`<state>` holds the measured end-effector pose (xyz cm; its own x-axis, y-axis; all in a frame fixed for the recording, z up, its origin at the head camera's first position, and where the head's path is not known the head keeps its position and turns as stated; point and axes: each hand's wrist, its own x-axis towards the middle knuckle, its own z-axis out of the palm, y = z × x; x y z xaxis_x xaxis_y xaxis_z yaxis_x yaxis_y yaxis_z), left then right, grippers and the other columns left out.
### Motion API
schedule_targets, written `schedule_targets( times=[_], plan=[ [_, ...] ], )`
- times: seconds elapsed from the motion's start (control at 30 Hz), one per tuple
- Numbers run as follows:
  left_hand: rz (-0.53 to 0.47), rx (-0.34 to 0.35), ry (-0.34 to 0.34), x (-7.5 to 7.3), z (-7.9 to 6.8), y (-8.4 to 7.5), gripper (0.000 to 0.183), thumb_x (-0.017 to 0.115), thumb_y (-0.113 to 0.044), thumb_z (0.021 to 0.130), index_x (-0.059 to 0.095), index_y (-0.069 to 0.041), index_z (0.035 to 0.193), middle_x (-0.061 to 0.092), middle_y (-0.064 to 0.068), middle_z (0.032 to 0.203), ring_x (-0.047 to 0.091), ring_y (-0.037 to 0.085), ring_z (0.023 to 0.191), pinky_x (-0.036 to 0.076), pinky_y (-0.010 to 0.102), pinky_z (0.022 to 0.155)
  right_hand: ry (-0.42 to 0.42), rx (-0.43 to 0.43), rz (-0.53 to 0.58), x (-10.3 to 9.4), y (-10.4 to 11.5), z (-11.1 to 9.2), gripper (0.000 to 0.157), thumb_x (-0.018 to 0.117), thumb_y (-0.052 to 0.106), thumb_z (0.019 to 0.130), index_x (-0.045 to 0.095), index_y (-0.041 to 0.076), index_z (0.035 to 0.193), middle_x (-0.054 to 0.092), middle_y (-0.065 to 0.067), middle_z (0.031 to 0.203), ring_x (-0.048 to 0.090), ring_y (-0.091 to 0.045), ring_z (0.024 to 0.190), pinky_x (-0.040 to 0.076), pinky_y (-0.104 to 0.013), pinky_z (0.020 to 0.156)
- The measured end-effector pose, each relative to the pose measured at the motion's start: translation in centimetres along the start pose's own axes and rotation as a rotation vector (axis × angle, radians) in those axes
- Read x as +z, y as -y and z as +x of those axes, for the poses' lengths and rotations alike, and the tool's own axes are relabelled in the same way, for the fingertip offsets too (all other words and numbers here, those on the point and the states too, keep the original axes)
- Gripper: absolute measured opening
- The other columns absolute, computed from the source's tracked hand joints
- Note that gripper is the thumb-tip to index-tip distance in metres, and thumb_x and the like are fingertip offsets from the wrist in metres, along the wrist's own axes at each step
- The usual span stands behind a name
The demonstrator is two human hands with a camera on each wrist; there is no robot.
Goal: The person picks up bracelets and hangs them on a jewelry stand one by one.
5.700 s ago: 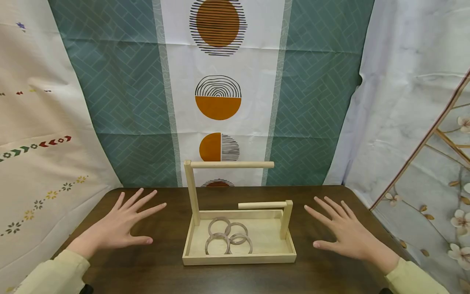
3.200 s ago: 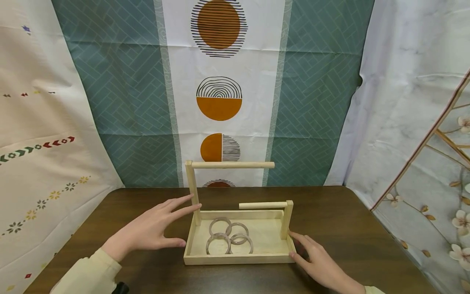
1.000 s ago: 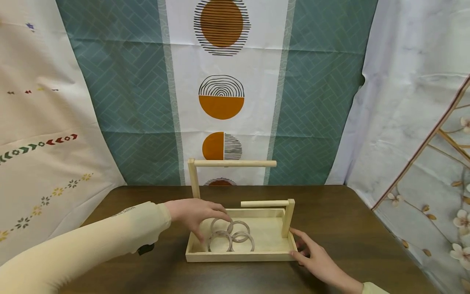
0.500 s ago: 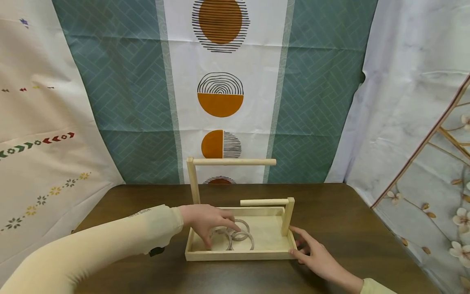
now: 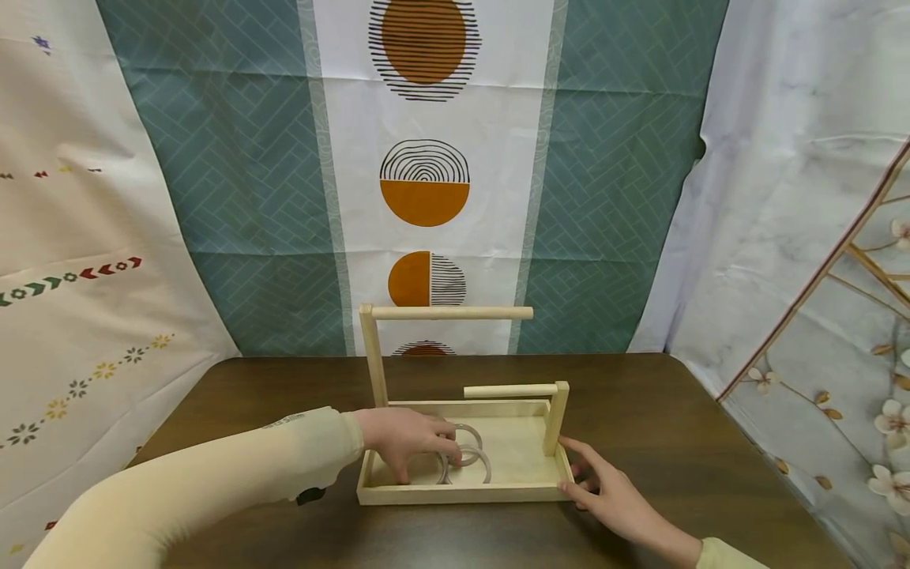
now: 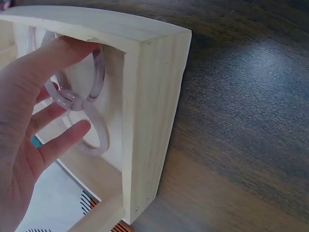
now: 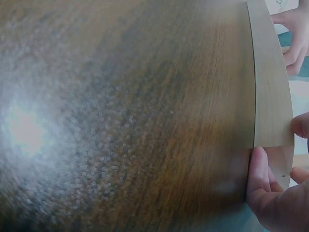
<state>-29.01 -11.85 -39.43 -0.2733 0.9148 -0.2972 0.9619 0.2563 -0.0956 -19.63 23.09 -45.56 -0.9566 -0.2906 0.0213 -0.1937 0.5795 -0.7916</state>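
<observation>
A pale wooden tray point(image 5: 522, 446) holds several translucent grey-pink bangles point(image 5: 486, 468). My left hand point(image 5: 412, 441) reaches down into the tray's left part, thumb and fingers curled to either side of the front-left bangle point(image 6: 99, 75). Its own cover hides most of that bangle in the head view, and the exact finger contact is partly hidden. At the tray's right front corner, my right hand point(image 5: 613, 496) grips the end wall. Its thumb lies at the top edge and other fingers press the outer side.
A tall post with a long upper bar point(image 5: 451, 314) stands at the tray's left. A shorter post with a lower bar point(image 5: 508, 391) stands at the right. Beneath is a dark wooden table point(image 5: 284, 395), with patterned cloths point(image 5: 423, 182) behind and at both sides.
My left hand came from the left side into the tray, then moved slightly right and down over the front-left bangle. My right hand came to the tray's right corner and has stayed there.
</observation>
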Motion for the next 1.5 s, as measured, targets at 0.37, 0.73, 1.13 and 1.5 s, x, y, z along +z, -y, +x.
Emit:
schedule_targets(
  times=[0.37, 0.73, 1.13, 1.5],
  plan=[
    [0.020, 0.008, 0.003, 0.1, 0.3, -0.3, 0.068, 0.089, -0.029, 0.070, 0.052, -0.033, 0.126, 0.050, -0.010, 0.119, 0.052, 0.006, 0.114, 0.047, 0.015, 0.084, -0.008, -0.011, -0.014, 0.0, 0.1, -0.1, 0.066, 0.067, 0.033, 0.093, 0.038, 0.015, 0.150, 0.062, -0.013, 0.105, 0.062, -0.003, 0.071, 0.053, -0.024, 0.057],
    [-0.126, -0.001, -0.075, 0.9, 0.1, 0.2, 0.065, 0.088, -0.027, 0.071, 0.054, -0.030, 0.126, 0.047, -0.003, 0.125, 0.049, 0.001, 0.102, 0.044, 0.011, 0.088, -0.018, -0.015, -0.012, 0.1, 0.0, -0.2, 0.065, 0.067, 0.032, 0.094, 0.039, 0.014, 0.149, 0.062, -0.011, 0.103, 0.062, -0.002, 0.071, 0.052, -0.023, 0.057],
    [-0.127, -0.009, -0.132, 1.4, 0.0, 1.0, 0.066, 0.087, -0.030, 0.072, 0.055, -0.028, 0.130, 0.059, -0.012, 0.125, 0.052, 0.004, 0.120, 0.045, 0.021, 0.101, -0.007, -0.014, -0.014, 0.0, 0.2, -0.3, 0.065, 0.066, 0.033, 0.094, 0.039, 0.013, 0.150, 0.063, -0.012, 0.104, 0.065, -0.003, 0.074, 0.053, -0.023, 0.060],
    [-0.037, 0.022, -0.113, 1.1, -0.4, 1.2, 0.079, 0.089, -0.036, 0.070, 0.053, -0.034, 0.140, 0.050, -0.005, 0.129, 0.053, 0.007, 0.115, 0.048, 0.018, 0.095, -0.007, -0.014, -0.022, 0.0, 0.2, -0.2, 0.065, 0.066, 0.034, 0.094, 0.039, 0.013, 0.150, 0.062, -0.011, 0.104, 0.064, -0.003, 0.074, 0.053, -0.022, 0.060]
  ],
)
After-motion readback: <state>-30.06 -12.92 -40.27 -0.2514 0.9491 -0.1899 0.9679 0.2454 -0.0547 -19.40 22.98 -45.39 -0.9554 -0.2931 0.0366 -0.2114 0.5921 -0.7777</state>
